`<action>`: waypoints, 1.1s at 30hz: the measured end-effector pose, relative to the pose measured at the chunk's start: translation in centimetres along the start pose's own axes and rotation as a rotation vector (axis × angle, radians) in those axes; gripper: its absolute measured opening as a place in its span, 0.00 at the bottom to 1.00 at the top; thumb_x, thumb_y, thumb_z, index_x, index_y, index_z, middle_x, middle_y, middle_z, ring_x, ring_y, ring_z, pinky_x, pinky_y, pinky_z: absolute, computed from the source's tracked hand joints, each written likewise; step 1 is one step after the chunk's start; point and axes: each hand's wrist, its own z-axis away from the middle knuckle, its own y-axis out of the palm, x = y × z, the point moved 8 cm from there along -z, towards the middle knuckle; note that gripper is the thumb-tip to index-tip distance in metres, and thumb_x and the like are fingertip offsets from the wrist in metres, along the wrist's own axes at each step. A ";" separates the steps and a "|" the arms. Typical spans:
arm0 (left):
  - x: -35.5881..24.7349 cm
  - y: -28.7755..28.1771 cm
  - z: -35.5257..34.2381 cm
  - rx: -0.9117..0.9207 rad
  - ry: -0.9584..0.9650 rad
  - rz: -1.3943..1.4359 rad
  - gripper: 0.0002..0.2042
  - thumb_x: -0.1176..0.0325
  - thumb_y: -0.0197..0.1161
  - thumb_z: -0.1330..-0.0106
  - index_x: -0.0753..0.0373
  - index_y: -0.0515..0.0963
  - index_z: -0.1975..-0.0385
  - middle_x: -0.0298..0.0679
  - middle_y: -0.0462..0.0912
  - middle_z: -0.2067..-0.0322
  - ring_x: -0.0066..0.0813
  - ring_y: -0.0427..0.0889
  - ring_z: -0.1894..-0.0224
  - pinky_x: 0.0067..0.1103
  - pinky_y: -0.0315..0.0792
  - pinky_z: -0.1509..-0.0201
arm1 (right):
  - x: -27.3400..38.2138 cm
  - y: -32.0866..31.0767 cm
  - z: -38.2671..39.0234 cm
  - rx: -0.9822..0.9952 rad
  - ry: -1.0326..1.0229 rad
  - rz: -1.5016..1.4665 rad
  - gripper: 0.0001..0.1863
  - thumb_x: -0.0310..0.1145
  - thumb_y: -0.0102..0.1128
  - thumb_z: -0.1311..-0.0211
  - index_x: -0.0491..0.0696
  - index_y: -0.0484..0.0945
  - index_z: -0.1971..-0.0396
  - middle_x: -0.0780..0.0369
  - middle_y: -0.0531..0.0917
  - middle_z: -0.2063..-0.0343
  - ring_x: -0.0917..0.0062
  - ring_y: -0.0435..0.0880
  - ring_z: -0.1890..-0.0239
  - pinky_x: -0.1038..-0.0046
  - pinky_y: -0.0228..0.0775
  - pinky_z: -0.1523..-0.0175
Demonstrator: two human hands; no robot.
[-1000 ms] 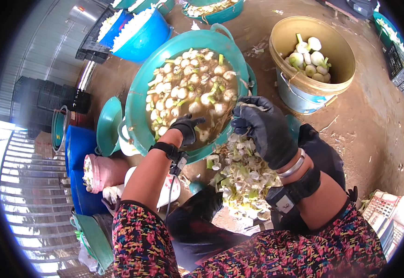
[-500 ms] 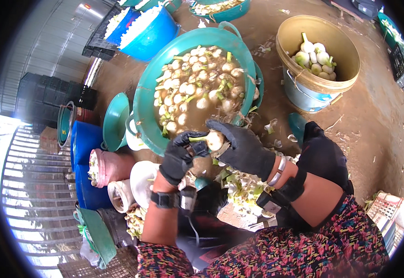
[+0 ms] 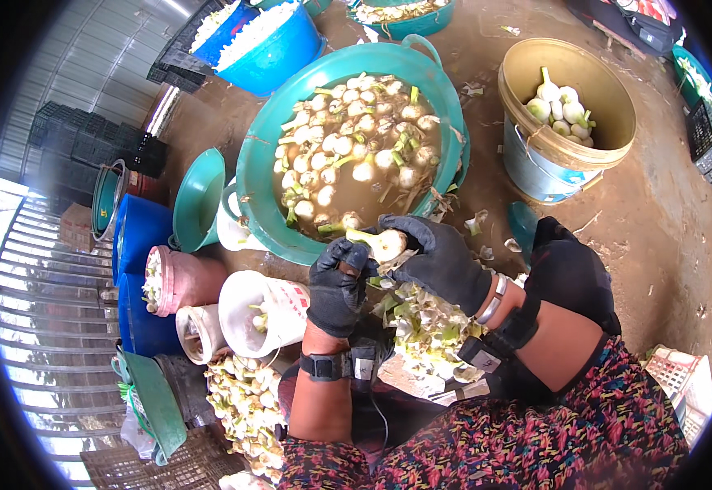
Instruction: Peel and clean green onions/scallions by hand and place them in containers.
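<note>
Black right glove: your right hand is closed around a garlic bulb, thumb and fingers gripping its side.
Garlic bulb: pale and round, it sits between your two hands, near the tub's closest rim, its green-white stem pointing to your left.
Black left glove: your left hand is curled just under and beside the stem; you cannot tell from this view whether its fingers pinch anything.
Green tub: just beyond your hands, it holds murky brown water crowded with more bulbs, many with short green stems.
Tan-rimmed bucket: beyond your right hand and to its right, it stands on the wet brown floor with a pile of clean white bulbs inside.
Peelings: papery white and green skins lie heaped below your right hand.
White bucket: tipped toward your left, it has a few bulbs inside.
Pink bucket: it lies past the white one, pale pieces at its mouth.
Silver bracelet: it circles your right wrist.
</note>
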 end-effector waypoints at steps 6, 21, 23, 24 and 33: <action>1.6 0.5 0.0 -0.033 -0.346 0.316 0.09 0.66 0.57 0.39 0.65 0.75 0.64 0.30 0.76 0.73 0.15 0.72 0.74 0.14 0.69 0.69 | -0.2 -0.3 -0.1 -0.033 -0.085 0.064 0.24 0.23 0.55 0.56 0.38 0.69 0.53 0.58 0.77 0.61 0.81 0.76 0.60 0.78 0.69 0.54; 1.4 0.7 0.2 0.012 -0.365 0.290 0.12 0.74 0.59 0.43 0.68 0.75 0.59 0.34 0.78 0.68 0.17 0.75 0.69 0.16 0.70 0.65 | -1.5 0.2 0.1 -0.021 0.047 -0.210 0.22 0.24 0.54 0.50 0.37 0.67 0.52 0.59 0.76 0.61 0.81 0.76 0.60 0.79 0.71 0.56; 1.7 0.7 0.2 0.038 -0.366 0.311 0.11 0.74 0.59 0.43 0.68 0.75 0.60 0.34 0.79 0.68 0.18 0.75 0.69 0.16 0.70 0.64 | -2.1 -0.2 0.1 -0.075 0.097 -0.431 0.20 0.24 0.54 0.50 0.37 0.68 0.54 0.58 0.78 0.63 0.82 0.77 0.64 0.80 0.73 0.61; 1.7 0.5 0.1 0.059 -0.299 0.270 0.11 0.75 0.60 0.44 0.68 0.76 0.61 0.34 0.79 0.68 0.18 0.75 0.68 0.17 0.70 0.64 | -2.8 0.0 0.1 -0.069 0.208 -0.559 0.18 0.28 0.54 0.47 0.38 0.69 0.56 0.58 0.78 0.64 0.82 0.77 0.66 0.80 0.73 0.63; -2.1 0.7 -0.1 0.091 0.316 -0.408 0.14 0.79 0.59 0.59 0.61 0.77 0.69 0.42 0.78 0.70 0.41 0.76 0.65 0.28 0.70 0.61 | -2.7 4.7 3.0 0.369 0.583 -0.750 0.14 0.40 0.45 0.37 0.45 0.71 0.61 0.61 0.78 0.75 0.79 0.77 0.80 0.80 0.68 0.78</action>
